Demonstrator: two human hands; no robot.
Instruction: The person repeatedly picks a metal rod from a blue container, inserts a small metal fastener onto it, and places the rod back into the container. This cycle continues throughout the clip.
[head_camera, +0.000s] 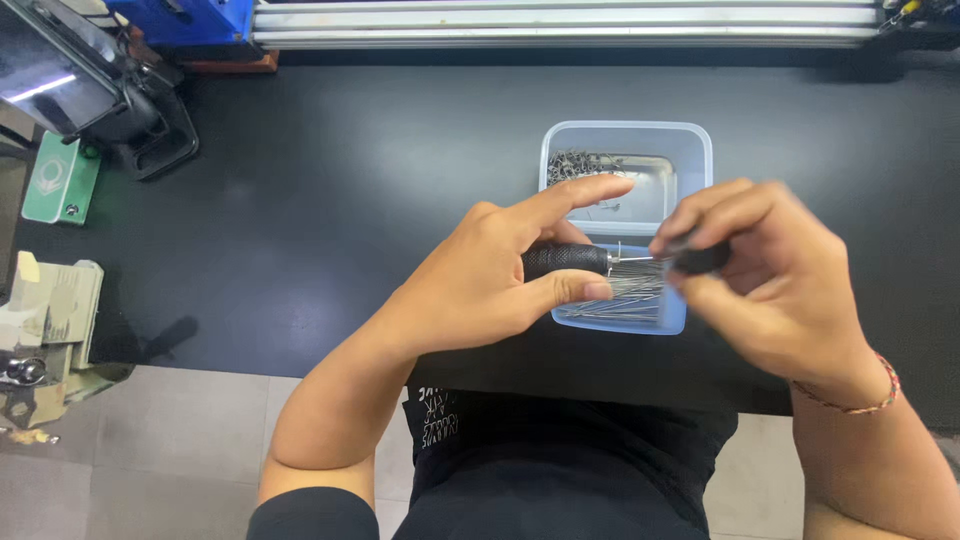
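Observation:
My left hand (495, 275) grips a black knurled tool handle (565, 260), with the index finger stretched out above it. A thin metal pin (632, 260) sticks out of the handle's right end. My right hand (765, 275) pinches a small dark piece (700, 259) at the far end of that pin. Both hands hover over a clear plastic box (626, 137) on the black table (350, 180). Several straight metal pins (625, 300) lie in the box's near half, and a cluster of small bent wire parts (580, 165) lies in its far half.
A dark machine (85, 85) stands at the table's far left, with a green device (60, 178) beside it. A beige and grey device (45, 330) sits lower left off the table. A metal rail (560, 25) runs along the back edge.

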